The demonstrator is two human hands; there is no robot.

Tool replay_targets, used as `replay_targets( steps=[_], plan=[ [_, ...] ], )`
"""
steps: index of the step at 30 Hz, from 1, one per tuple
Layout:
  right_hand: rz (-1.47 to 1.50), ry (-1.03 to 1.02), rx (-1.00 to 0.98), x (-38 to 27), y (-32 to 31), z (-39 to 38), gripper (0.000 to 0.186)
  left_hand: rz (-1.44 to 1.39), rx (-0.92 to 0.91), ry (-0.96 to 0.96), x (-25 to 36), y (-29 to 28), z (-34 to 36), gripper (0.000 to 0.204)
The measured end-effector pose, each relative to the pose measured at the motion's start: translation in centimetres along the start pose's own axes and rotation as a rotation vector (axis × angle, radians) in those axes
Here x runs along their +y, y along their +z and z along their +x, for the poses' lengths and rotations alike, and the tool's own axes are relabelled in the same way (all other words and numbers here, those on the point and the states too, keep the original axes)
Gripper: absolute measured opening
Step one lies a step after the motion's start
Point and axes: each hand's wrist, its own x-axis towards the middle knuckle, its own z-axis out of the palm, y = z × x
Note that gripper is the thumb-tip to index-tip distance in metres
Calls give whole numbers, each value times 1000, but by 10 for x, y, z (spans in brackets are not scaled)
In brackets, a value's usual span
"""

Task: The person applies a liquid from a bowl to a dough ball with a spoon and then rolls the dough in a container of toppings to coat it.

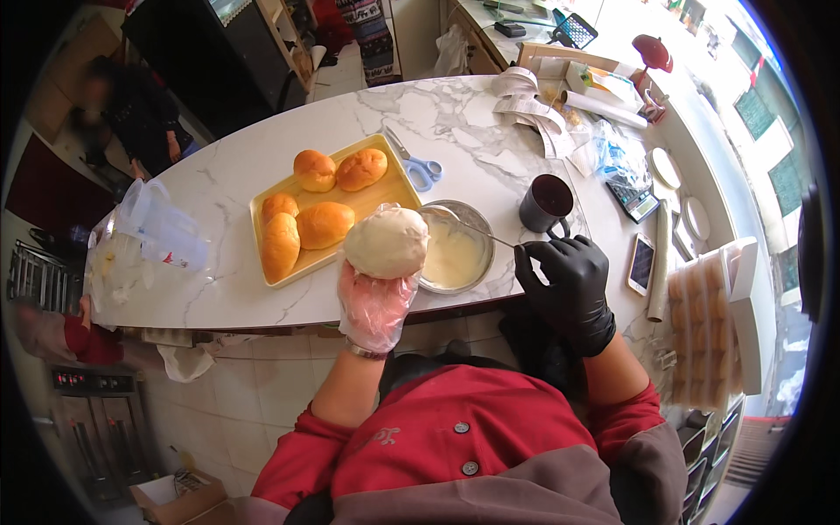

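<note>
Red-sleeved forearms come up from the lower edge. Left hand (376,302), in a thin clear plastic glove, has fingers curled up around a cream-coated bun (386,241), gripping it from below; bun sits raised above the counter edge, just in front of the tray and beside the bowl. Right hand (567,284), in a black glove, has fingertips (528,252) pinched shut on the end of a thin metal spreader (477,229), whose other end reaches into the metal bowl of pale cream (455,249). Bowl rests on the white marble counter (227,175), touching the right corner of the yellow tray (385,188).

Tray holds five golden buns (322,224): two at the far end, three nearer, close together. Blue-handled scissors (418,166) lie just beyond the tray's far right edge. Dark mug (546,204) stands right of the bowl, near the right hand. Smartphone (642,263) lies further right, and a calculator (634,199) beyond it. Clear plastic bags and a crumpled glove pile (144,241) sit at the counter's left end. Paper slips and a paper roll (604,108) lie at the far right. Packaged rolls in a clear pack (700,324) stand at the right edge. Another person in dark clothes (131,114) stands beyond the counter, upper left.
</note>
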Motion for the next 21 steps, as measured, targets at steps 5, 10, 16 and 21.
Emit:
replay_targets(
  steps=[5, 10, 16, 21],
  plan=[
    [-26, -50, -37, 1, -4, 2, 11, -31, -76, 0, -3, -3, 5, 48],
    [-86, -101, -31, 5, -3, -9, 10, -78, -122, -54, -6, -14, 12, 47],
    [-192, -163, -59, 7, -14, -13, 7, -89, -71, -24, -13, -14, 18, 46],
    [-165, -171, -65, 9, -24, -16, 8, -23, -21, 112, -17, -10, 21, 43]
  ],
)
